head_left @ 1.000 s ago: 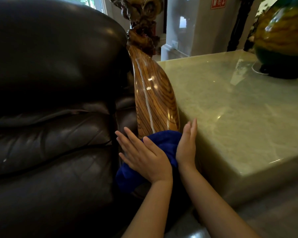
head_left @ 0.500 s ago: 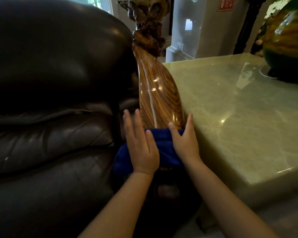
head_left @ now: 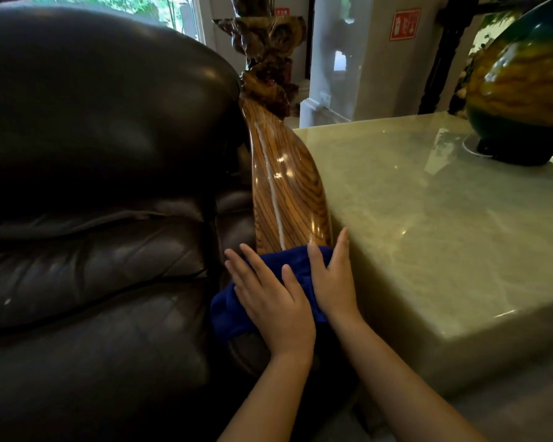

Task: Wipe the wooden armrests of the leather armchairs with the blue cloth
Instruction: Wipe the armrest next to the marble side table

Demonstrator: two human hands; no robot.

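Note:
A glossy, striped wooden armrest (head_left: 286, 189) runs along the right side of a dark brown leather armchair (head_left: 103, 186), ending in a carved knot at the far end. A blue cloth (head_left: 296, 266) is draped over the armrest's near end. My left hand (head_left: 273, 298) lies flat on the cloth's left side with fingers spread. My right hand (head_left: 332, 279) presses the cloth's right side, squeezed between the armrest and the stone table. The near tip of the armrest is hidden under the cloth and my hands.
A thick pale green polished stone table (head_left: 444, 224) stands right against the armrest. A large round green and amber ornament (head_left: 524, 90) sits on its far right corner. White walls and a window lie behind.
Both hands with the cloth slid up the armrest, then back slightly toward me; my left hand has turned and spread its fingers.

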